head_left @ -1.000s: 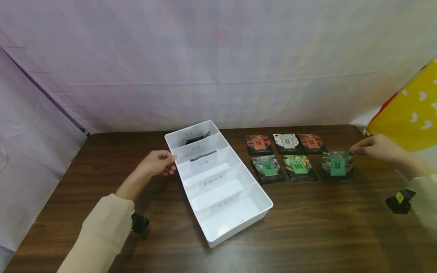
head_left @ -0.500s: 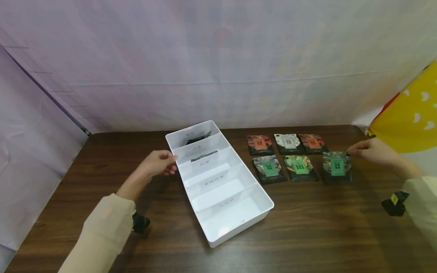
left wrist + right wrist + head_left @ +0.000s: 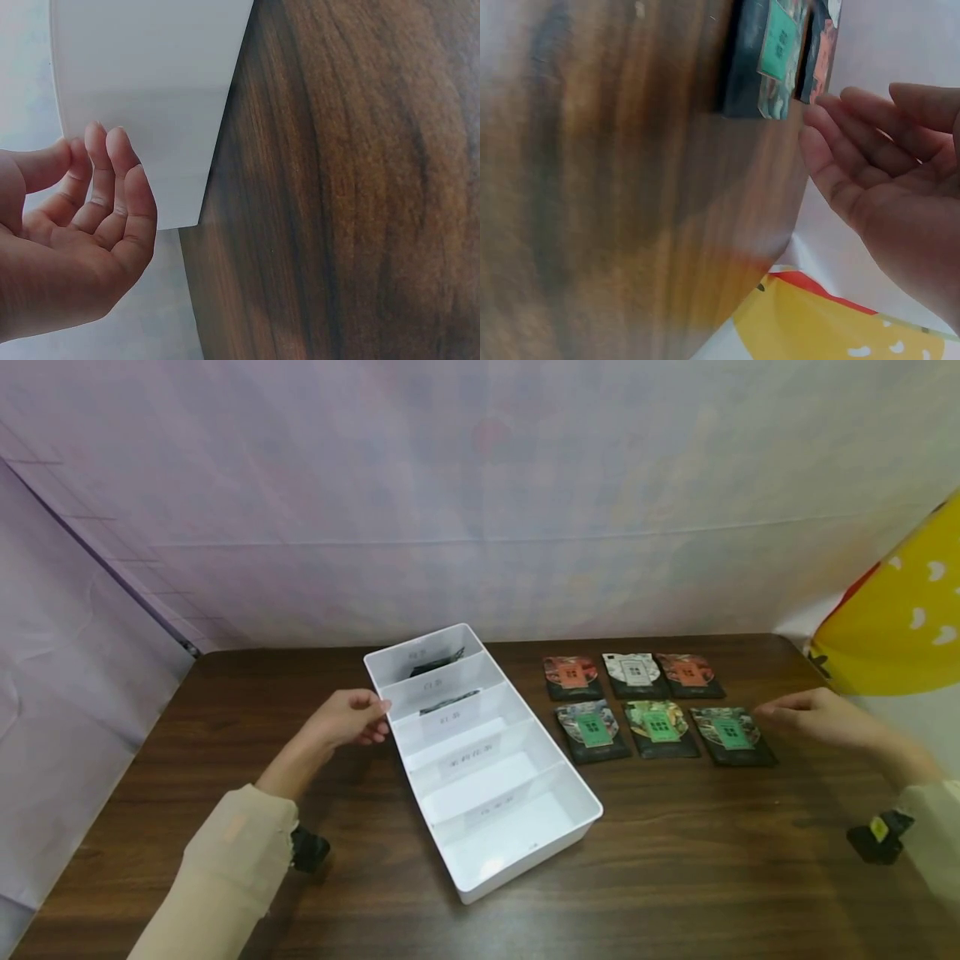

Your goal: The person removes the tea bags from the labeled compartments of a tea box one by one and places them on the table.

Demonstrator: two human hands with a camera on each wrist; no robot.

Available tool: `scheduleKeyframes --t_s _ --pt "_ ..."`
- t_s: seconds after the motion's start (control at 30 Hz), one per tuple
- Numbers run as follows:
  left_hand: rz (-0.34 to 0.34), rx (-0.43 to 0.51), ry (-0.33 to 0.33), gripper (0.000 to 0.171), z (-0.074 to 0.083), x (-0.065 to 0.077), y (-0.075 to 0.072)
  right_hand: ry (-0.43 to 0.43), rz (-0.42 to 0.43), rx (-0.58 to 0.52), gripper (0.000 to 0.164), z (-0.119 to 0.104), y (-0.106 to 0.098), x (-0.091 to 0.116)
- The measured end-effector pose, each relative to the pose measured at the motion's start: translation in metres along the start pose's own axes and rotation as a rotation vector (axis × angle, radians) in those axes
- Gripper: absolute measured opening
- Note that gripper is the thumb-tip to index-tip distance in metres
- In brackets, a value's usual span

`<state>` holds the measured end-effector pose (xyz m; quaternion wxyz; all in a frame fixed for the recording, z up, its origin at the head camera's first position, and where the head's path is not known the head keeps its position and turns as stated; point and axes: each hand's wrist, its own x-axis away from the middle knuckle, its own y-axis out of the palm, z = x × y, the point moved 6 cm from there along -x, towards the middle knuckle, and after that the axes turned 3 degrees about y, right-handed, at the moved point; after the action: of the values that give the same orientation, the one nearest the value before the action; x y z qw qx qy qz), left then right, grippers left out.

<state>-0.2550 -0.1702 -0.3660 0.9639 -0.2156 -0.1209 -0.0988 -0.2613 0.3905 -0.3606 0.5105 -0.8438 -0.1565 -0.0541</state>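
Observation:
In the head view a white divided box (image 3: 517,839) lies slantwise on the table. Its left rim is pinched between thumb and forefinger of my left hand (image 3: 347,720); the left wrist view shows the same pinch at the box's side wall (image 3: 165,67). My right hand (image 3: 832,718) hovers just right of a dark packet with a green label (image 3: 733,737), apart from it. Loosely bent fingers with nothing between them show on the right hand (image 3: 900,157) in the right wrist view. Dark packets (image 3: 437,663) stand in the box's two far compartments.
Beside the box are two green-labelled packets (image 3: 592,732) (image 3: 660,729). Behind them lie two red-labelled packets (image 3: 572,677) (image 3: 688,675) and a white-labelled packet (image 3: 633,674). A pale curtain (image 3: 480,527) borders the table's back; yellow cloth (image 3: 892,627) hangs at the right.
The right hand has let go of the green-labelled packet, which was tilted up and now lies flat at the row's right end. The left hand and box stay nearly still.

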Motion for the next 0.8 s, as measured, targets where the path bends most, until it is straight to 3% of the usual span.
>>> scheduleKeyframes --t_s 0.3,0.8 --pt "0.0 -0.002 0.0 0.018 0.0 0.0 0.0 -0.001 -0.095 -0.158 0.04 -0.002 0.025 0.012" --pt "-0.004 0.025 0.016 0.018 0.002 0.002 0.001 -0.002 -0.081 -0.147 0.042 -0.002 0.031 0.009"
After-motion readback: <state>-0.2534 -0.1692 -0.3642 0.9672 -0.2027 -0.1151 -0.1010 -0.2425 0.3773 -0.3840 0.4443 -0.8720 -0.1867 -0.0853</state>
